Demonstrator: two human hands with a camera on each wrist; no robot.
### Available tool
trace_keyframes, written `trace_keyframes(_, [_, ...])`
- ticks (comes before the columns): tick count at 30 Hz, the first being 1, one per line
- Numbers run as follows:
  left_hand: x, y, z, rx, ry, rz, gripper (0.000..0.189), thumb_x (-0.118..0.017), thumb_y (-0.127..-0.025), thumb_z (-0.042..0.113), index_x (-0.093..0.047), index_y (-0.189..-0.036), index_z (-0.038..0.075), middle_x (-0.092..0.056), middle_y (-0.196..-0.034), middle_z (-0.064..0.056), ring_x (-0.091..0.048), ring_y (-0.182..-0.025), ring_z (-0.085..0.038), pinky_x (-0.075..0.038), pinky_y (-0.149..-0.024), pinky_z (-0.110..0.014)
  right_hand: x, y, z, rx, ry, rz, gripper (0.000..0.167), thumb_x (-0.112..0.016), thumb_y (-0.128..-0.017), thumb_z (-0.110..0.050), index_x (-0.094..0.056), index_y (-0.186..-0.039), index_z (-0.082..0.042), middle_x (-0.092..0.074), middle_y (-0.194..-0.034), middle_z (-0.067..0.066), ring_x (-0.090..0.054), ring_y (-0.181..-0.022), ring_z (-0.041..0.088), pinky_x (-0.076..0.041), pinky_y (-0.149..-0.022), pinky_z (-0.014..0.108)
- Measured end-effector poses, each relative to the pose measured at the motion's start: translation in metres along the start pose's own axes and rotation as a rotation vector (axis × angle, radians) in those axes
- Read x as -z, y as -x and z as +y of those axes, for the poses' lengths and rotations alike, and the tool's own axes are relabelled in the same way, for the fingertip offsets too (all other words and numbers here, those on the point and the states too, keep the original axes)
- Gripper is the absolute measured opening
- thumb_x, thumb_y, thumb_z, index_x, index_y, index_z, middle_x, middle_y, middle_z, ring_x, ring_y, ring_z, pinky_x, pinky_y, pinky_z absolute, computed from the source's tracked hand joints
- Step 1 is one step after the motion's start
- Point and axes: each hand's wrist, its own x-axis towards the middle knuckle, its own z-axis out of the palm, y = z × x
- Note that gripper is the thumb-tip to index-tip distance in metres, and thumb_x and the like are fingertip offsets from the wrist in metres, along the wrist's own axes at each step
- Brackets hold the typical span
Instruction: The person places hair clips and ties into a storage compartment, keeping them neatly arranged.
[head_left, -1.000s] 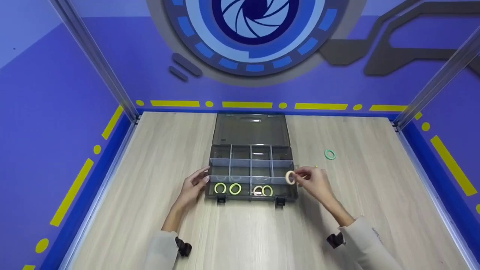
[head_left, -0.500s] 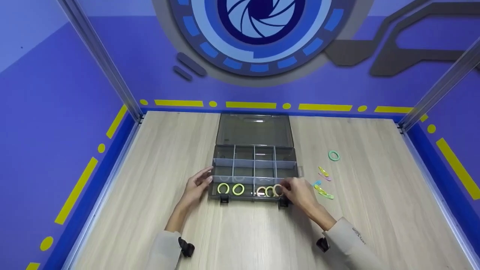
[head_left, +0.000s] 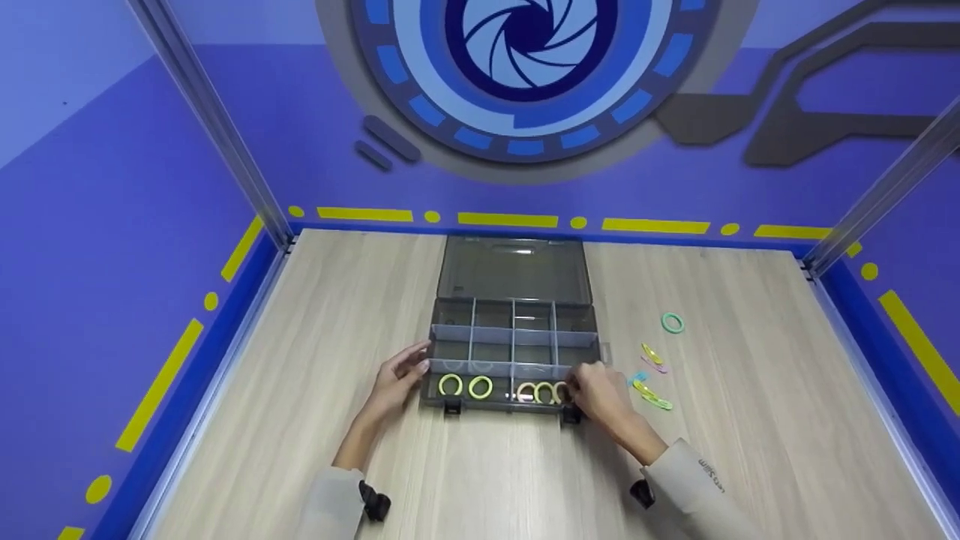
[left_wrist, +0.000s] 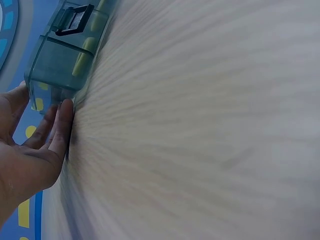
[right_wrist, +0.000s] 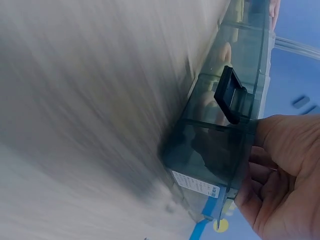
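A dark translucent compartment box [head_left: 491,352] lies with its lid [head_left: 514,268] raised at the back. My left hand [head_left: 394,386] rests against its left end, fingers fairly straight, fingertips at the wall in the left wrist view. My right hand [head_left: 604,397] reaches over the right end into the front right compartment. Its fingertips pinch a peach ring [head_left: 559,391], partly hidden behind them. Beside that ring lie a yellow-green ring [head_left: 544,393] and a pinkish ring [head_left: 526,392]. Two more yellow-green rings, one left [head_left: 450,385] and one right [head_left: 481,387], occupy the front left compartment.
Right of the box, several small colourful hair clips [head_left: 649,391] lie on the wooden table [head_left: 480,472], with a green ring [head_left: 673,323] farther back. Blue-purple panels [head_left: 97,262] wall in the table's sides and back. Black latches [head_left: 452,407] jut from the box front.
My right hand has moved left and down, bringing the peach ring from above the box's right edge into the front right compartment. The clips beside it came into sight. My left hand stays put.
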Motion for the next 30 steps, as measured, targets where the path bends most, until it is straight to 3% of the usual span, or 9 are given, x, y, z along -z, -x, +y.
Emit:
trace_keyframes(5, [0.000,-0.006,0.002,0.000,0.008,-0.005,0.043,-0.064,-0.101,0.009,-0.057,-0.143,0.003,-0.059,-0.134,-0.024,-0.057,-0.095,-0.009,-0.050,-0.076,-0.020,0.007,-0.004,0.005,-0.042,-0.157,-0.008,0.002,-0.078,-0.085,-0.007,-0.080,-0.085,-0.006,-0.077,-0.078,0.005,-0.062,-0.064,0.010,-0.055,-0.059,0.035])
trace_keyframes(9, [0.000,-0.010,0.006,0.016,0.013,-0.005,0.043,-0.063,-0.101,0.010,-0.057,-0.143,0.004,-0.058,-0.136,-0.023,-0.057,-0.099,-0.010,-0.050,-0.078,-0.021,0.024,-0.005,0.016,-0.069,-0.329,0.001,0.005,-0.076,-0.088,-0.005,-0.078,-0.091,-0.003,-0.077,-0.083,0.006,-0.064,-0.069,0.011,-0.054,-0.063,0.030])
trace_keyframes(15, [0.000,-0.012,0.008,0.012,0.020,-0.003,0.043,-0.063,-0.101,0.009,-0.057,-0.143,0.005,-0.059,-0.135,-0.023,-0.057,-0.097,-0.011,-0.050,-0.078,-0.020,0.055,-0.015,0.064,-0.137,-0.582,0.057,0.012,-0.068,-0.096,-0.003,-0.076,-0.099,0.005,-0.076,-0.084,0.018,-0.070,-0.064,0.016,-0.053,-0.056,0.019])
trace_keyframes(19, [0.000,-0.010,0.005,0.005,0.014,0.010,0.043,-0.064,-0.101,0.009,-0.058,-0.143,0.003,-0.059,-0.134,-0.024,-0.058,-0.097,-0.008,-0.050,-0.078,-0.020,0.062,-0.024,0.108,-0.257,-0.682,0.077,0.025,-0.065,-0.101,-0.013,-0.073,-0.107,0.010,-0.076,-0.087,0.024,-0.073,-0.063,0.017,-0.057,-0.055,0.025])
trace_keyframes(23, [0.001,-0.006,0.001,-0.002,0.008,0.020,0.044,-0.064,-0.101,0.011,-0.057,-0.143,0.003,-0.059,-0.136,-0.025,-0.059,-0.101,-0.007,-0.050,-0.081,-0.019,0.053,-0.023,0.143,-0.421,-0.755,0.081,0.038,-0.064,-0.102,-0.023,-0.069,-0.117,0.012,-0.077,-0.093,0.020,-0.074,-0.069,0.014,-0.061,-0.062,0.029])
trace_keyframes(27, [0.000,-0.002,-0.001,0.008,0.013,0.024,0.044,-0.064,-0.101,0.013,-0.057,-0.143,0.004,-0.059,-0.137,-0.024,-0.059,-0.105,-0.010,-0.050,-0.083,-0.019,0.037,-0.012,0.165,-0.566,-0.760,0.092,0.039,-0.063,-0.102,-0.024,-0.067,-0.120,0.010,-0.077,-0.089,0.009,-0.071,-0.067,0.010,-0.059,-0.061,0.026])
trace_keyframes(30, [-0.003,0.000,-0.003,0.008,0.015,0.025,0.043,-0.064,-0.101,0.011,-0.058,-0.142,0.003,-0.060,-0.136,-0.023,-0.059,-0.106,-0.012,-0.050,-0.083,-0.019,0.028,-0.004,0.177,-0.660,-0.735,0.148,0.039,-0.063,-0.102,-0.024,-0.065,-0.123,0.008,-0.074,-0.085,0.003,-0.066,-0.063,0.005,-0.054,-0.057,0.021])
